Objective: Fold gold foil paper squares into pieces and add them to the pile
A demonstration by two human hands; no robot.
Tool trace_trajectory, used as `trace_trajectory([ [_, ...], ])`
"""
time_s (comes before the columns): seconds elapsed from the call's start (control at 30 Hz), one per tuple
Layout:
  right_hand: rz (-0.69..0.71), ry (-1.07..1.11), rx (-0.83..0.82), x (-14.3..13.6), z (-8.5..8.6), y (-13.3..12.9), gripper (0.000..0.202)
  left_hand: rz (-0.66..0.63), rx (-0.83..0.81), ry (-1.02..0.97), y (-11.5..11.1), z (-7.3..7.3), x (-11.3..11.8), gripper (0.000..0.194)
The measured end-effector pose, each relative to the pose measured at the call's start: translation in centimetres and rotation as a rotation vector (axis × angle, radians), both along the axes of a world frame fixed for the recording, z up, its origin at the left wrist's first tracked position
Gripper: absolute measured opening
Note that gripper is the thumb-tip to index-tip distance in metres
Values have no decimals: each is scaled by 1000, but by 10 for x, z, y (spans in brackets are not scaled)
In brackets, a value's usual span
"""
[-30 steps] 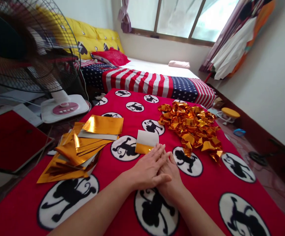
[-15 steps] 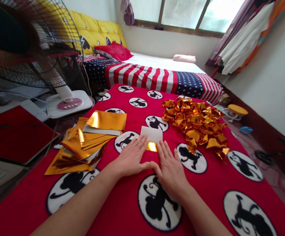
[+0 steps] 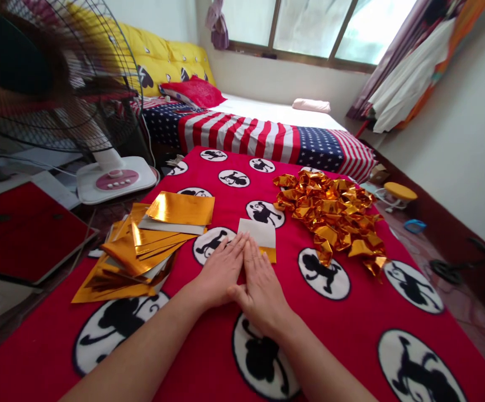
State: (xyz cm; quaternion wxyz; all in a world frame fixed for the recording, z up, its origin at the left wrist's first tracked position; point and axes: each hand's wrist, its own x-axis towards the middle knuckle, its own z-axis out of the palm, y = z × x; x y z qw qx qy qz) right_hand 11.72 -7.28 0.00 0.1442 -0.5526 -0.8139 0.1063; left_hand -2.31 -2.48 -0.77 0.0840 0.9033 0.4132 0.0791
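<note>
A sheet of gold foil paper (image 3: 258,230) lies white side up on the red cloth, its near edge folded over so a gold strip shows. My left hand (image 3: 222,269) rests flat with fingers stretched over the left part of that fold. Beside it my right hand (image 3: 263,285) presses flat too, its fingertips touching the left fingers and covering part of the strip. To the left is a loose stack of gold foil sheets (image 3: 179,207), some turned white side up. A heap of folded gold foil pieces (image 3: 330,209) spreads to the right.
The red cloth (image 3: 343,346) has round black-and-white monkey prints. A running fan (image 3: 117,176) stands at the left, beside a dark red board (image 3: 28,229). Behind is a bed with a stars-and-stripes cover (image 3: 242,134). A yellow stool (image 3: 400,191) stands at the right.
My right hand has slid left along the fold until its fingers meet my left hand's. More of the gold strip's right end now shows. The left hand has barely moved.
</note>
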Motion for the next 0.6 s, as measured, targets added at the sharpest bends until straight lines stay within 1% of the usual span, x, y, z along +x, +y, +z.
trace_trajectory([
  [0.1,-76,-103,-12,25,-1,-1,78,-8,16,-33,-3,1,-2,88],
  [0.2,-181,-155,19,43,-1,0,76,12,22,-74,-1,3,0,85],
  [0.3,-294,-165,62,49,-5,8,70,5,14,-75,11,6,6,84],
  [0.4,-329,-125,108,51,-11,17,62,-17,28,-87,27,8,10,80],
  [0.47,-325,-56,155,55,-14,21,59,-28,35,-117,36,9,10,71],
  [0.53,-322,27,211,60,-14,25,59,-34,32,-146,40,10,9,62],
  [0.6,-329,105,265,64,-11,30,59,-35,24,-163,42,10,8,57],
])
